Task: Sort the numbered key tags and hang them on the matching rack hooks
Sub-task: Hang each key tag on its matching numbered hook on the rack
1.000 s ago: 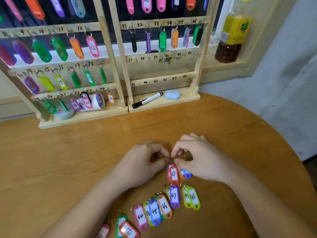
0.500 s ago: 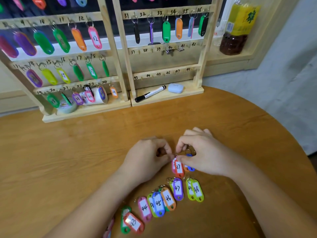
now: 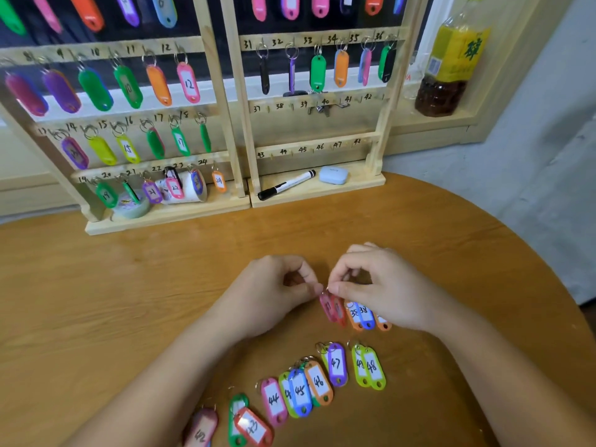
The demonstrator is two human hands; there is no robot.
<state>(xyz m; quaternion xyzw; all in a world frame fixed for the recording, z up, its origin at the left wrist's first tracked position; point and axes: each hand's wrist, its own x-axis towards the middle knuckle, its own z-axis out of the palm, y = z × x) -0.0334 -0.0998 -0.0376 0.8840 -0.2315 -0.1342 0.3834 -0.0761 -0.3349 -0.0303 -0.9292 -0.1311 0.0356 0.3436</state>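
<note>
Over the wooden table, my left hand (image 3: 274, 295) and my right hand (image 3: 377, 285) meet fingertip to fingertip and pinch the ring of a pink and red tag pair (image 3: 332, 309), which hangs tilted just above the table. Under my right hand lie the orange and blue tags marked 38 (image 3: 362, 316). A row of tags lies nearer me: 47 (image 3: 336, 364), 48 (image 3: 371, 367), 46 (image 3: 318, 380), 45 (image 3: 300, 393), 44 (image 3: 273, 400), 43 (image 3: 253, 425). The right rack (image 3: 317, 106) has bare hooks numbered 37 to 48.
The left rack (image 3: 129, 124) is full of hung tags up to 24. On the rack bases lie a black marker (image 3: 285, 185), a pale blue case (image 3: 333, 175) and a tape roll (image 3: 132, 206). A bottle (image 3: 448, 59) stands at the back right. The round table edge curves at right.
The pink and red tag pair has lifted off the table and tilted between both hands. The hands have stayed together in the same spot.
</note>
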